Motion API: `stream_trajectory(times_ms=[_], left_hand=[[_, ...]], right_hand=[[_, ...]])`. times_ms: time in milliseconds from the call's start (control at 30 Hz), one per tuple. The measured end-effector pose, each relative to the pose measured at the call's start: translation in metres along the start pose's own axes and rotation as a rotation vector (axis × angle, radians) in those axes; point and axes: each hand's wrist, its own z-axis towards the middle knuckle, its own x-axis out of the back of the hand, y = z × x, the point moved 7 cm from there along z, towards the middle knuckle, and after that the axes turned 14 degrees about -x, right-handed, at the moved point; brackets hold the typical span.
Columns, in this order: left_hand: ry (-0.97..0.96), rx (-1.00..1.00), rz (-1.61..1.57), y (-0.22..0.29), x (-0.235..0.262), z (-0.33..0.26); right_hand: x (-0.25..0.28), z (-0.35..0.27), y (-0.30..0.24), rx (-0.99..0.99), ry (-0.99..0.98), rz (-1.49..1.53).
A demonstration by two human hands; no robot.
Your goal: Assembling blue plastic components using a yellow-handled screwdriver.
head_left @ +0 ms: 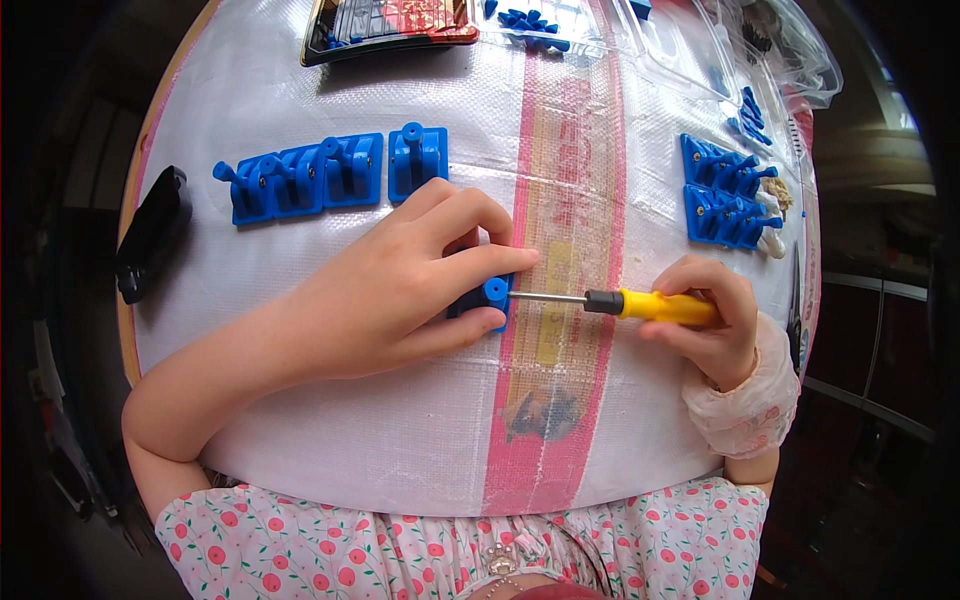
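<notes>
Left hand (425, 272) reached in from left, fingers grasping blue plastic piece (495, 291) on desk (127, 335), hiding most of it. Right hand (718, 312) turned inward, fingers curled round smooth yellow handle of screwdriver (660, 306); straight metal shaft ended at piece's right side. Blue pegged pieces (350, 172) sat in row beyond left hand, black case (155, 235) farther left. Glossy woven sheet (400, 430) covered desk.

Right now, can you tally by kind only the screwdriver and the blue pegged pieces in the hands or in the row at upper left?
Blue pegged pieces in the row: 4
Blue pegged piece at the left hand: 1
Yellow-handled screwdriver in the right hand: 1
Total: 6
</notes>
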Motion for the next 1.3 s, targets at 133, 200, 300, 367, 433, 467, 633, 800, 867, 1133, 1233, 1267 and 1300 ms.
stream_trajectory(times_ms=[133, 200, 300, 367, 433, 467, 633, 800, 867, 1133, 1233, 1267, 1300], left_hand=[[0.002, -0.009, 0.014, 0.0, -0.001, 0.0], [0.0, -0.007, 0.014, 0.0, 0.0, 0.0], [0.0, -0.015, 0.014, 0.0, 0.0, 0.0], [0.0, -0.016, 0.013, 0.0, 0.0, 0.0], [-0.003, -0.011, 0.012, 0.0, 0.0, 0.0], [-0.006, -0.005, 0.008, 0.0, 0.0, 0.0], [-0.012, 0.001, 0.009, 0.001, 0.0, 0.0], [-0.01, -0.017, 0.03, 0.001, 0.0, 0.0], [-0.018, -0.007, 0.02, 0.001, 0.0, -0.001], [-0.022, 0.004, 0.015, 0.001, -0.001, -0.002], [-0.014, -0.012, 0.031, 0.002, 0.0, -0.001], [-0.017, -0.01, 0.03, 0.002, 0.0, -0.001], [-0.02, -0.009, 0.028, 0.002, -0.001, -0.001]], right_hand=[[0.0, 0.0, -0.004, 0.041, 0.004, -0.045], [0.0, 0.001, -0.004, 0.012, -0.041, -0.039], [-0.002, 0.003, -0.008, 0.043, -0.046, -0.047], [-0.003, 0.003, -0.008, 0.058, -0.037, -0.047], [-0.005, 0.002, -0.005, 0.041, -0.037, -0.035], [-0.004, 0.002, -0.005, 0.048, -0.028, -0.018], [-0.003, 0.003, -0.01, 0.112, 0.018, -0.04], [-0.002, 0.003, -0.007, 0.108, 0.014, -0.036], [-0.001, 0.003, -0.007, 0.072, 0.01, -0.041], [-0.003, 0.001, -0.007, -0.015, -0.033, -0.021], [-0.004, 0.001, -0.008, 0.033, -0.021, -0.016], [-0.004, 0.001, -0.009, 0.029, -0.03, -0.026], [-0.004, 0.001, -0.011, 0.025, -0.04, -0.037]])
